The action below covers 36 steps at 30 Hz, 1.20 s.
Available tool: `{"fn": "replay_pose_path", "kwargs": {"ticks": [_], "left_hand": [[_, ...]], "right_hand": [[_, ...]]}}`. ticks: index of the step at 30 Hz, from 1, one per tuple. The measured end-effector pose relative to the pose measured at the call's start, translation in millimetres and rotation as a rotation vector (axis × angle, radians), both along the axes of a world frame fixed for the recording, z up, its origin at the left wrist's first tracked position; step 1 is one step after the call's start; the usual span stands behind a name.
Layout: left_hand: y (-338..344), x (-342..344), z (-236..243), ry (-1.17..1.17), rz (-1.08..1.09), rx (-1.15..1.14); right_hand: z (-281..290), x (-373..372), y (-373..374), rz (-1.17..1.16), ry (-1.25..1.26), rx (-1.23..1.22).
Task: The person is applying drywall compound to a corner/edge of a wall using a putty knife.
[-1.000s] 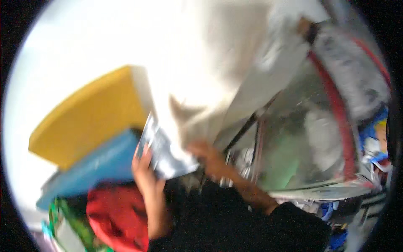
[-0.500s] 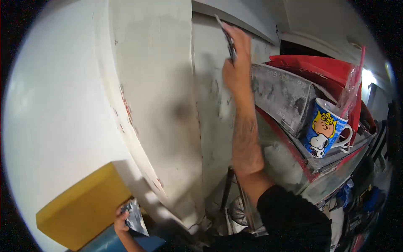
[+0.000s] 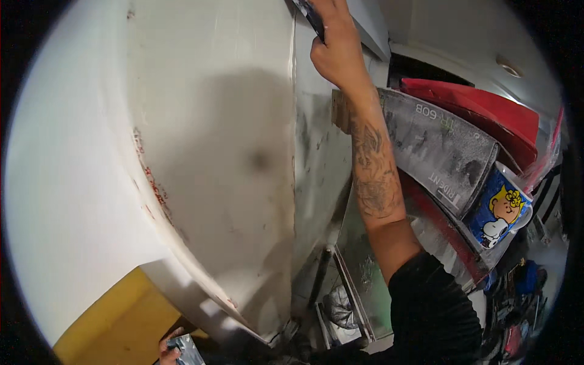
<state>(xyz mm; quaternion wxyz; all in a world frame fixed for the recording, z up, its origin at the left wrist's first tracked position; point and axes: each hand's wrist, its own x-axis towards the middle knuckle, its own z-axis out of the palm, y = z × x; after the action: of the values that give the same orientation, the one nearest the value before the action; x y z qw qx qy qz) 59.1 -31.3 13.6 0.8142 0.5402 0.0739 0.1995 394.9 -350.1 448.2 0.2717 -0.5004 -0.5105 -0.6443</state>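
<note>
I have the flat dark tool (image 3: 310,19) at the top edge, up by the wall corner, closed in the grip of the right hand (image 3: 336,45); its far end runs out of view, so I cannot tell whether it touches the wall. Low down, the left hand (image 3: 168,348) has its grip closed on a grey-smeared flat sheet (image 3: 190,351), both cut off by the lower edge. The surface before me is an off-white wall (image 3: 207,42), darkened by a broad soft shadow, with reddish chipped patches (image 3: 153,185) along its curving left seam. Right of the corner, the wall turns greyer and scuffed. A yellow block (image 3: 112,319) leans in at lower left, just beside the left hand. Behind the tattooed right forearm I see a dusty grey box (image 3: 447,149), tilted, above a red-edged glass tank (image 3: 371,274), and a red folded piece (image 3: 480,106) behind the box. A round fitting (image 3: 508,66) sits on the ceiling, and dim clutter (image 3: 526,283) fills the right. For markings, the box bears pale printed characters in places, and the blue mug (image 3: 499,207) beside it shows a yellow-haired cartoon figure and a white cartoon dog.
</note>
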Motion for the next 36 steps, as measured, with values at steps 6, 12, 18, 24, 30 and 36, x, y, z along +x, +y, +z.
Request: {"fn": "replay_pose_path", "kwargs": {"ticks": [6, 12, 18, 24, 30, 36], "left_hand": [[-7, 1, -6, -0.013, 0.179, 0.029], [-6, -1, -14, -0.036, 0.134, -0.061], [39, -3, -51, 0.031, 0.038, 0.103], [11, -3, -32, -0.011, 0.118, -0.016], [4, -5, -26, -0.009, 0.157, -0.036], [2, -4, -17, 0.014, 0.141, -0.063]], "right_hand": [[-21, 1, -3, -0.033, 0.069, -0.008], [-42, 3, 1, -0.047, 0.079, -0.027], [-58, 12, -5, -0.051, 0.170, -0.037], [-77, 16, -9, -0.084, 0.168, -0.053], [-93, 14, -7, -0.083, 0.194, -0.044], [-113, 11, -7, -0.113, 0.267, -0.047]]}}
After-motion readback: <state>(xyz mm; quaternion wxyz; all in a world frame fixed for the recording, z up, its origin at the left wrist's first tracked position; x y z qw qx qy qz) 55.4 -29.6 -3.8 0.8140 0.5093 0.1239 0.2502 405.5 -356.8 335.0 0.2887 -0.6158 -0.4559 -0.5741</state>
